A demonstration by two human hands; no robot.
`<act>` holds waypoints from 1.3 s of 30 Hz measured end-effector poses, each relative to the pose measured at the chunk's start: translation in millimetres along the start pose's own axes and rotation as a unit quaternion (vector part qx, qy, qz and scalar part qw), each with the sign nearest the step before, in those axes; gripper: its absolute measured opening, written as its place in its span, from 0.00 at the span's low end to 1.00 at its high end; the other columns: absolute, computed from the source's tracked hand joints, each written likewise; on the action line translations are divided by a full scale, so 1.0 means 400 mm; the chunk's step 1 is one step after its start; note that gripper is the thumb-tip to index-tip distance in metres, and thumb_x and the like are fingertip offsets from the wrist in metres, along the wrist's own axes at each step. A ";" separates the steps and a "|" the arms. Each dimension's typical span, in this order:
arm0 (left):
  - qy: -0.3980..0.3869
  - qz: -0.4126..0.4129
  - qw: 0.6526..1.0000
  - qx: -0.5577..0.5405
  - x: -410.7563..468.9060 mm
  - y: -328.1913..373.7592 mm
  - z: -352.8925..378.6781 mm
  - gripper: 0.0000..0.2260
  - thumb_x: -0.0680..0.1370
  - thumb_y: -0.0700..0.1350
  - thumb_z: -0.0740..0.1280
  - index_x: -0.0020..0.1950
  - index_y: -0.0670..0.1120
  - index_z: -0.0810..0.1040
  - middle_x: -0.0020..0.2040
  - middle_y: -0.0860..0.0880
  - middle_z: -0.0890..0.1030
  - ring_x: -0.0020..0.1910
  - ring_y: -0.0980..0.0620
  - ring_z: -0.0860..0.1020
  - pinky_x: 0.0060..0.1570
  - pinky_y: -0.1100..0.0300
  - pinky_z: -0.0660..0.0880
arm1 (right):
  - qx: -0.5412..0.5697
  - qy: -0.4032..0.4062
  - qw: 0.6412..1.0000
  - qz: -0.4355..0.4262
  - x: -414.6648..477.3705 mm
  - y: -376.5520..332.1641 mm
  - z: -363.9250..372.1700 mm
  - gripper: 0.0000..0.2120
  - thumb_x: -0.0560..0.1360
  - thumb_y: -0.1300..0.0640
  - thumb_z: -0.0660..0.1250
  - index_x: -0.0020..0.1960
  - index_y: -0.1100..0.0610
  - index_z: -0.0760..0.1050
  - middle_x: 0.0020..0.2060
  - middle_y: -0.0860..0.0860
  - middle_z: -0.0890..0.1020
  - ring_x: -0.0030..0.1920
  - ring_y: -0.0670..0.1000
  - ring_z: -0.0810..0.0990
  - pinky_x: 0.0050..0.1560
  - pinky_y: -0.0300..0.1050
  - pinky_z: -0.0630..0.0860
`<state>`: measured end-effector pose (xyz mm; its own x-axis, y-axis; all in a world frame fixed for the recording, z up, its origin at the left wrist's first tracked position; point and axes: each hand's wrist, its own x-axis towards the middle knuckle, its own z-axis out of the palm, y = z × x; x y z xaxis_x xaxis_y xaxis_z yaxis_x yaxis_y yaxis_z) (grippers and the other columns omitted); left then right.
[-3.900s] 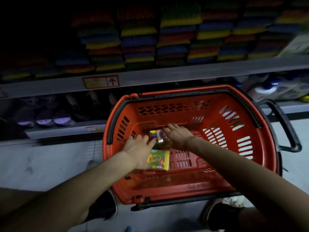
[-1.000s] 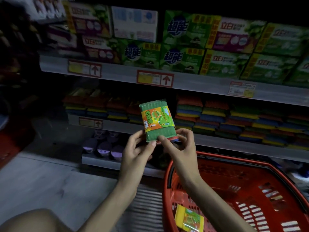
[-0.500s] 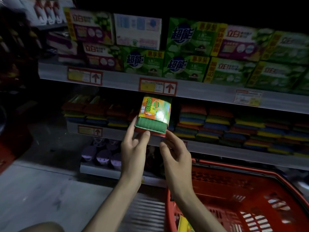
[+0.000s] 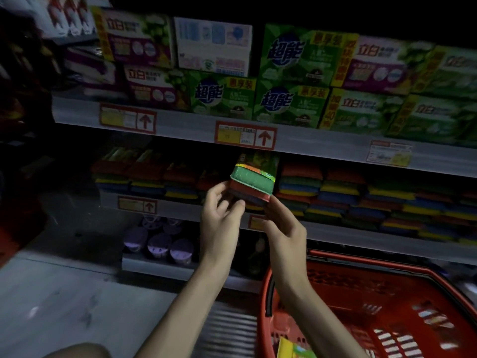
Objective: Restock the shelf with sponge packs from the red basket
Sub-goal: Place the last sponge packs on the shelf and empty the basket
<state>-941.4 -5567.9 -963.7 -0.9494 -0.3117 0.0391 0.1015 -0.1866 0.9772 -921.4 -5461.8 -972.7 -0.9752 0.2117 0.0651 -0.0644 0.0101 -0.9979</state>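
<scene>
Both hands pinch one sponge pack (image 4: 251, 180) at the sponge shelf's (image 4: 335, 229) front edge: left hand (image 4: 219, 218) on its left end, right hand (image 4: 281, 228) under its right. Its long axis points inward, toward the gap between stacks. Another pack (image 4: 294, 348) lies in the basket (image 4: 387, 306).

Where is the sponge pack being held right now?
In the head view the sponge pack is at centre, between the left hand and right hand, going into the sponge shelf, just under the red arrow price tag.
</scene>
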 end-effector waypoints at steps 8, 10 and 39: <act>0.001 -0.015 0.999 0.032 0.017 -0.001 0.035 0.21 0.82 0.39 0.67 0.74 0.51 0.72 0.54 0.69 0.73 0.64 0.62 0.73 0.44 0.81 0.72 | -0.001 0.015 1.000 -0.002 0.042 -0.003 -0.005 0.28 0.77 0.70 0.64 0.73 0.51 0.75 0.62 0.41 0.82 0.58 0.34 0.81 0.49 0.29 0.78; 0.000 -0.018 0.999 0.027 0.024 -0.005 0.041 0.21 0.82 0.38 0.66 0.74 0.51 0.72 0.59 0.65 0.75 0.66 0.60 0.74 0.43 0.81 0.72 | -0.010 0.017 1.000 0.001 0.050 -0.001 -0.006 0.29 0.77 0.68 0.65 0.76 0.52 0.72 0.66 0.43 0.80 0.61 0.36 0.79 0.52 0.29 0.77; 0.008 -0.054 0.991 0.123 0.087 -0.059 0.060 0.31 0.80 0.41 0.70 0.81 0.52 0.62 0.61 0.46 0.78 0.60 0.50 0.78 0.55 0.57 0.73 | -0.104 0.036 0.994 -0.001 0.099 -0.008 0.027 0.32 0.79 0.62 0.66 0.80 0.52 0.60 0.71 0.46 0.65 0.48 0.22 0.71 0.49 0.52 0.83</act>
<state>-983.9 -5551.9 -980.2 -0.9458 -0.3172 -0.0698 -0.0776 0.0121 0.9969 -961.9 -5463.9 -966.7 -0.9570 0.2804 0.0750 -0.0145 0.2118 -0.9772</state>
